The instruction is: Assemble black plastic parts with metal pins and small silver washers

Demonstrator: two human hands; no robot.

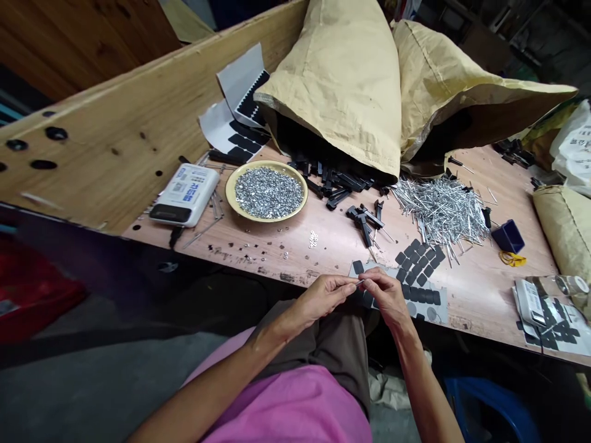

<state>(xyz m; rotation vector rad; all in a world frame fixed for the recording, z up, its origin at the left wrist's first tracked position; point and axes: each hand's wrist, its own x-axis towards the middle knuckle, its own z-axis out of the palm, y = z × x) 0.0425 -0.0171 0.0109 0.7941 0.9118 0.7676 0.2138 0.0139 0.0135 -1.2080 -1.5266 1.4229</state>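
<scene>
At the table's front edge my left hand (329, 294) and my right hand (385, 294) meet, fingertips pinched together. Between them shows the end of a thin metal pin (359, 282); most of it is hidden by the fingers. Right beside and under my right hand lies a light sheet with black stick-on pads (422, 294). Beyond the hands are black plastic parts with metal pins (362, 224) and a small cluster of metal nuts (313, 240). A heap of loose metal pins (443, 209) is spread farther right.
A yellow bowl (229, 200) full of small nuts stands left of centre, near a white power bank (187, 194). Two large paper sacks (341, 80) lie open at the back, black parts spilling out. A dark blue box (508, 235) sits right. A wooden board (115, 129) borders the left.
</scene>
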